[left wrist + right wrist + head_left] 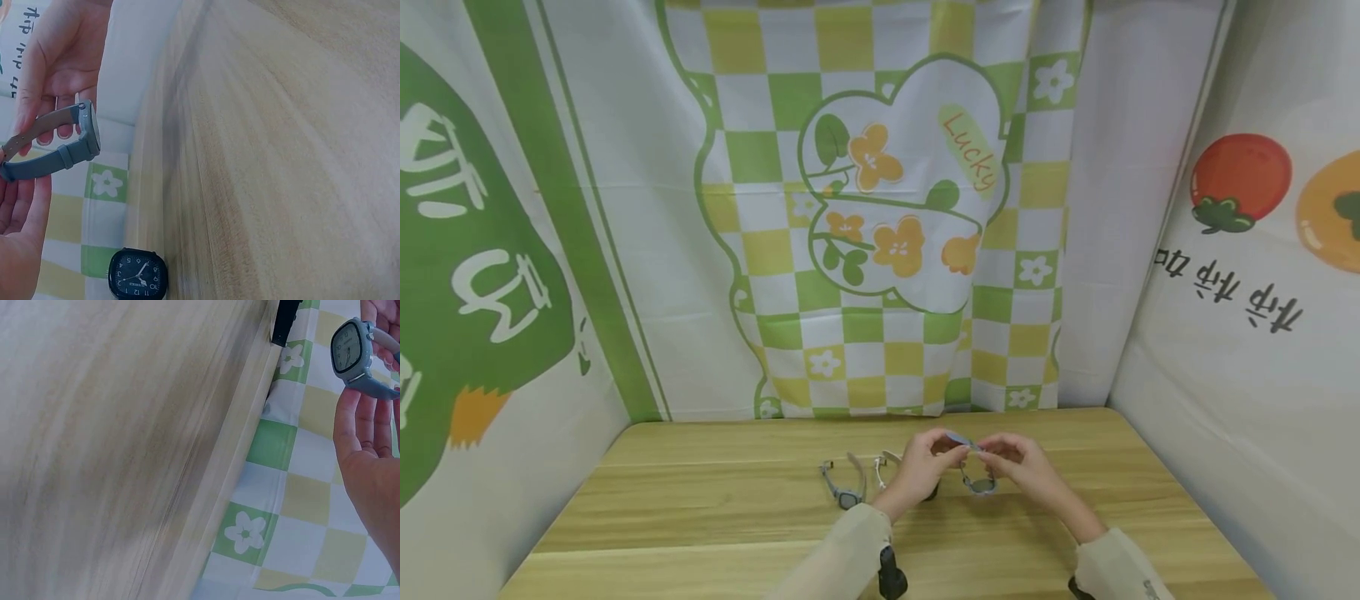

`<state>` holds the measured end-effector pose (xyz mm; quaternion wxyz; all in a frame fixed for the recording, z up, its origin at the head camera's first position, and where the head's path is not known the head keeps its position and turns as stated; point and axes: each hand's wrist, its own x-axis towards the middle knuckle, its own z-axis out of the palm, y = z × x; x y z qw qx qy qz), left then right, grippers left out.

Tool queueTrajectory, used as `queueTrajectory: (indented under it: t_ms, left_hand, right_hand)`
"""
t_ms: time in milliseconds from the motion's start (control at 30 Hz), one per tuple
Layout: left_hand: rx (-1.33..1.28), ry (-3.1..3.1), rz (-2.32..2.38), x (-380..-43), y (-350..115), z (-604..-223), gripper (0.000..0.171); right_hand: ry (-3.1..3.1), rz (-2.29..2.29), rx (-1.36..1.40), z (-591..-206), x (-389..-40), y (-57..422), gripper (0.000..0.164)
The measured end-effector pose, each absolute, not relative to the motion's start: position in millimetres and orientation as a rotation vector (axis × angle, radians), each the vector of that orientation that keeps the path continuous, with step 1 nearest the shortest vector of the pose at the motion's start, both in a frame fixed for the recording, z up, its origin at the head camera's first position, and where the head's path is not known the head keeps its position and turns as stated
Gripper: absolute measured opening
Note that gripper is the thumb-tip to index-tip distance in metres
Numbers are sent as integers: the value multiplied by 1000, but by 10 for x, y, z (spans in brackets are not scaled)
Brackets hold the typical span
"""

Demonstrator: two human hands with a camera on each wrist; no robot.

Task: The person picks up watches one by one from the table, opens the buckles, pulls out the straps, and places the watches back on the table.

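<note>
Between both hands hangs a grey-blue wristwatch [981, 485], its strap looped and its square dial lowest, held above the table. My left hand [925, 463] pinches the strap's end area with thumb and fingers. From the other side my right hand [1018, 461] pinches the strap too. The left wrist view shows the strap ends of this wristwatch [47, 164] meeting at the frame's edge, so whether they are fastened cannot be told. In the right wrist view its pale dial [347, 347] faces the camera.
Left of the hands, another wristwatch [847, 499] with a grey strap stands on the wooden table [715, 508]. Beside it is a pale strap [881, 471], partly hidden by my left forearm. A black-dialled watch [139, 274] is close to the left hand. Printed curtains surround the table.
</note>
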<state>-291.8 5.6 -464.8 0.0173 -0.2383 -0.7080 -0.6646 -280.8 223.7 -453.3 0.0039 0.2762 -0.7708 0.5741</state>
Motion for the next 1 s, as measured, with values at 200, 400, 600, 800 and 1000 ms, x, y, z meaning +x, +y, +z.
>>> queueTrajectory:
  t_ms: [200,400,600,800,1000]
  left_hand:
    - [-737,-2191,-2092,-2905,42,-4642,17]
    - [-727,-2165,-2112,-2910,33,-4637,18]
    - [-676,-2118,-2189,-2925,2,-4631,21]
    - [-618,-2094,-2232,-2922,-39,-4643,21]
    - [-626,-2101,-2229,-2890,-33,-4633,20]
  right_hand:
    - [-2415,1802,865,-4573,-2806,2270,26]
    - [-2415,1807,851,-4600,-2808,2310,26]
    - [-2424,1834,835,-4609,-2807,2345,29]
    - [-2422,1868,801,-4610,-2787,2374,34]
    - [-2424,1874,790,-4625,-2784,2366,35]
